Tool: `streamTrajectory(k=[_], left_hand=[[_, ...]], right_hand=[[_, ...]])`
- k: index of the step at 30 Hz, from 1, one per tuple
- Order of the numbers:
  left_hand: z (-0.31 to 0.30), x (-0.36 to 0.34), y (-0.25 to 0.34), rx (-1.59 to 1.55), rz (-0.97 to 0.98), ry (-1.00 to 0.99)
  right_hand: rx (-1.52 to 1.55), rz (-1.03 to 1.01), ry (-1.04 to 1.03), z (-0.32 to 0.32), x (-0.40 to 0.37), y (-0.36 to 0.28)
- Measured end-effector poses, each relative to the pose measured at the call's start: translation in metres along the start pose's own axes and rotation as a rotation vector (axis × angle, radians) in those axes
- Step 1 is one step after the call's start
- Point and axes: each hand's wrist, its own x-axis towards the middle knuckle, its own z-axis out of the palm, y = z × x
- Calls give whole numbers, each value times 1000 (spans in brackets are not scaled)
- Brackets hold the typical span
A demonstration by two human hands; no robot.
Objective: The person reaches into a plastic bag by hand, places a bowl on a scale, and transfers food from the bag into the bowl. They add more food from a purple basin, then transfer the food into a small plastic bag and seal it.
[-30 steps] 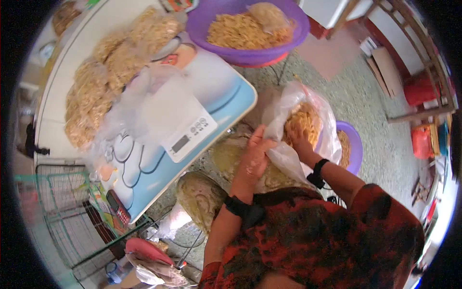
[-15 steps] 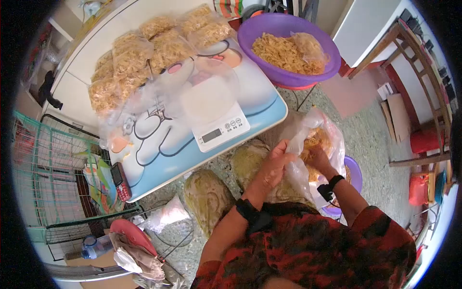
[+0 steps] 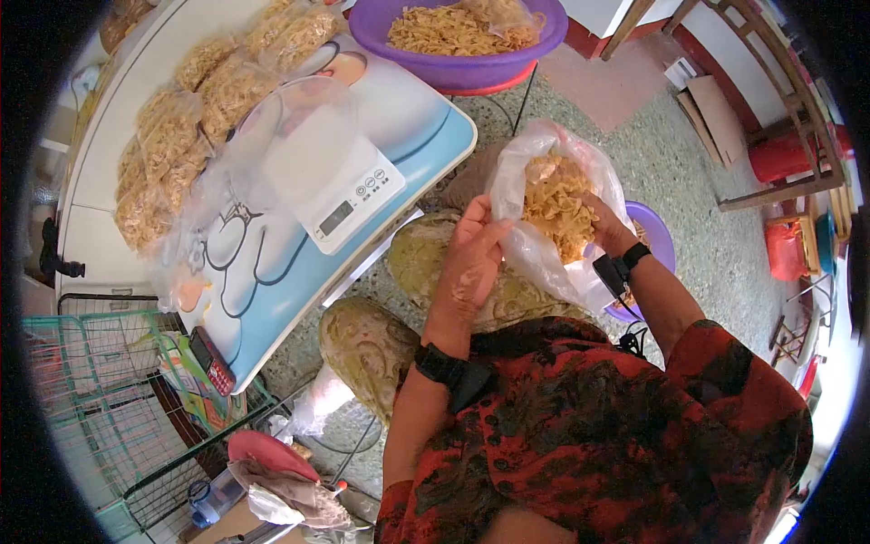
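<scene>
A translucent plastic bag (image 3: 541,252) rests above my lap with its mouth open, holding thin yellowish crisp-like pieces (image 3: 557,204). My left hand (image 3: 473,245) pinches the near left rim of this bag between thumb and fingers. Inside the right side of the bag is my right hand (image 3: 612,227), against the pieces; its fingertips are hidden among them. Beyond my left hand, a white kitchen scale (image 3: 355,190) with a clear round dish (image 3: 304,136) on top stands on the table.
Filled bags (image 3: 163,136) of the same pieces line the table's (image 3: 272,317) far left side. A large purple basin (image 3: 435,62) of pieces stands past its corner. Another purple basin (image 3: 660,238) is on the floor at right. A phone (image 3: 211,361) lies at the table's left edge.
The view has shifted, so table and scale sit further left. The bag's mouth now faces me more openly, showing more pieces. My right hand stays in the bag, my left on its rim.
</scene>
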Motion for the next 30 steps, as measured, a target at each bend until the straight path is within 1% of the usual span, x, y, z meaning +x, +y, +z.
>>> streamTrajectory(k=[3, 6, 9, 12, 15, 18, 19, 20, 21, 22, 24, 25, 28, 29, 30], left_hand=[[1, -2, 0, -5, 10, -16], [4, -5, 0, -25, 16, -13], [4, -5, 2, -48, 16, 3], [4, -6, 2, -44, 20, 21], [5, -5, 2, -38, 14, 25], [9, -7, 6, -40, 27, 14], [9, -7, 4, -27, 39, 14], [6, -6, 2, -15, 53, 18], [-1, -2, -3, 10, 70, 12], [3, -2, 0, 93, 87, 25], [7, -5, 5, 254, 101, 49], [4, -7, 10, 427, 120, 12], [1, -17, 25, 948, 260, 54], [1, -22, 32, 1008, 272, 68], [5, -28, 43, 1069, 284, 82]], right_hand=[[-62, 1, 88, 10, -12, -2], [41, 36, -37, -2, -4, 2], [26, 60, 25, -2, -9, -2], [138, 23, -66, -7, -4, 3], [93, 15, -66, -7, -7, 5], [65, -1, -1, -14, -1, 13], [30, 16, 4, -4, -5, 8], [61, 21, 27, 10, -10, 3], [12, 27, 10, 7, -6, 6], [-36, 33, -1, 2, -3, 6], [-16, 36, -15, -1, -4, 6], [-4, 34, -15, 0, -5, 3], [-44, 48, -28, 4, -13, -5], [-182, 4, -35, 5, -17, -8], [-96, 21, -43, 9, -19, -12]])
